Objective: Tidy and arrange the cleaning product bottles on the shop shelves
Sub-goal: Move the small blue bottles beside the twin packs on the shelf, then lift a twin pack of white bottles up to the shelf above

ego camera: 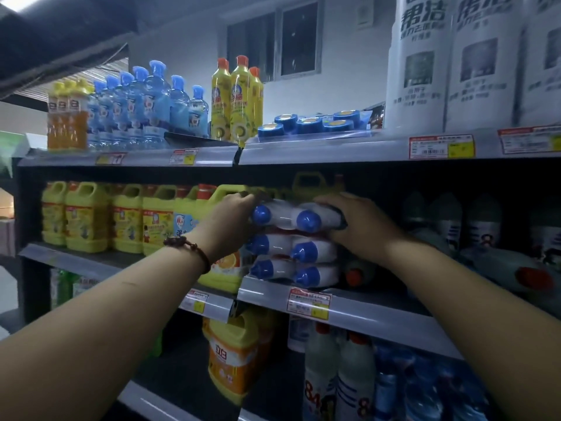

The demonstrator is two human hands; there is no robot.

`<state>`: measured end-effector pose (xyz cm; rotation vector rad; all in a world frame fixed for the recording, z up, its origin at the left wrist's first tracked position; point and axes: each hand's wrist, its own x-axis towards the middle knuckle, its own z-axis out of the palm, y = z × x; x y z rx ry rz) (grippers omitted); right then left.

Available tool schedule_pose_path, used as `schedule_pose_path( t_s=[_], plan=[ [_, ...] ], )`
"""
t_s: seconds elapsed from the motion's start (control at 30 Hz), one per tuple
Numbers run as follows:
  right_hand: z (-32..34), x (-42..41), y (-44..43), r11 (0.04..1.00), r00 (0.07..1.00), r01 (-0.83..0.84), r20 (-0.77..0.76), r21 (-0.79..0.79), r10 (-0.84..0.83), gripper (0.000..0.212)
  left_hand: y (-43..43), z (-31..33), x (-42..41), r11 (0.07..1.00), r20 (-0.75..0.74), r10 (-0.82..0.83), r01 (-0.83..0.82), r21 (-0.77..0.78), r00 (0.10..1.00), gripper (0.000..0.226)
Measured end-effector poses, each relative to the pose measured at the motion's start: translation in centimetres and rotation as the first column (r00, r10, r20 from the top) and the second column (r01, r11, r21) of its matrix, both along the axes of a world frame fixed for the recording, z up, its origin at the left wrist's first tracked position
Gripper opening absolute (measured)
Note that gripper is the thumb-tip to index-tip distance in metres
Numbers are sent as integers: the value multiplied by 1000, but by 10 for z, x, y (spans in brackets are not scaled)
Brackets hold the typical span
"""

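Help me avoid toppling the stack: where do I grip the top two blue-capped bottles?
Clasp the top pair by its white bodies from both outer sides, as the left hand and right hand do: lying sideways, caps forward, they could roll apart.

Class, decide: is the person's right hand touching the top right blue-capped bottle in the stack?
Touching. The head view shows the right hand wrapped over the top right bottle, with no gap between them.

left hand (232, 218): arm outstretched, fingers curled | right hand (355, 221): arm outstretched, fingers curled
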<state>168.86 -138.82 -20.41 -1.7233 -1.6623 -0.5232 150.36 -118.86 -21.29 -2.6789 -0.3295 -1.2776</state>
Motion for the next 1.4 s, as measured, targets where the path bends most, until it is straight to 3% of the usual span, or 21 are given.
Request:
schedule_pose_path(
  t_s=[0.1, 0.2, 0.33, 0.47, 0.57, 0.7, 0.77, 0.87, 0.93, 1.0, 1.03, 1.23, 1.33, 1.4],
  plan=[
    [2, 0, 2, 996, 999, 25, 48, -90, -21, 45, 1, -6, 4, 999, 75, -52, 52, 5, 996, 42],
    [-5, -1, -6, 996, 995, 12, 97, -83, -4, 44, 2, -7, -1, 994, 136, -109, 104, 46, 985, 31],
    [-9, -9, -19, 991, 998, -60, 40, 116, 55, 35, -10, 7, -18, 977, 196, -211, 204, 57, 958, 46],
    [10, -26, -31, 963, 995, -81, 82, 257, 61, 44, -37, 34, -43, 944, 235, -285, 314, -98, 929, 45],
    [23, -48, -46, 933, 992, -129, 60, 336, 115, 37, -65, 52, -72, 871, 246, -335, 398, -286, 910, 38],
    [36, -82, -74, 875, 972, -182, -55, 448, 230, 33, -112, 71, -106, 827, 303, -405, 487, -281, 863, 31],
    [38, -99, -89, 833, 952, -197, -100, 516, 288, 29, -135, 70, -114, 741, 416, -444, 586, -327, 793, 31],
    [21, -126, -105, 772, 842, -258, -257, 581, 475, 20, -163, 47, -118, 407, 649, -449, 787, -464, 615, 30],
    [-10, -137, -110, 758, 658, -315, -444, 572, 608, 22, -172, 18, -118, 226, 752, -372, 839, -495, 544, 30],
    [-53, -145, -114, 784, 445, -368, -646, 500, 621, 26, -176, -17, -115, 183, 779, -293, 833, -523, 554, 39],
    [-77, -147, -115, 806, 382, -384, -717, 451, 583, 26, -176, -36, -114, 170, 783, -263, 826, -538, 564, 42],
    [-181, -164, -126, 867, 243, -257, -840, 427, 486, 14, -170, -141, -105, 38, 756, -104, 762, -647, 647, 38],
    [-212, -170, -129, 903, 181, -225, -894, 367, 409, 16, -160, -196, -113, -127, 734, -131, 723, -679, 667, 63],
    [-227, -173, -129, 914, 125, -223, -920, 339, 372, 21, -166, -236, -128, -183, 654, -116, 632, -753, 747, 82]
  ],
)
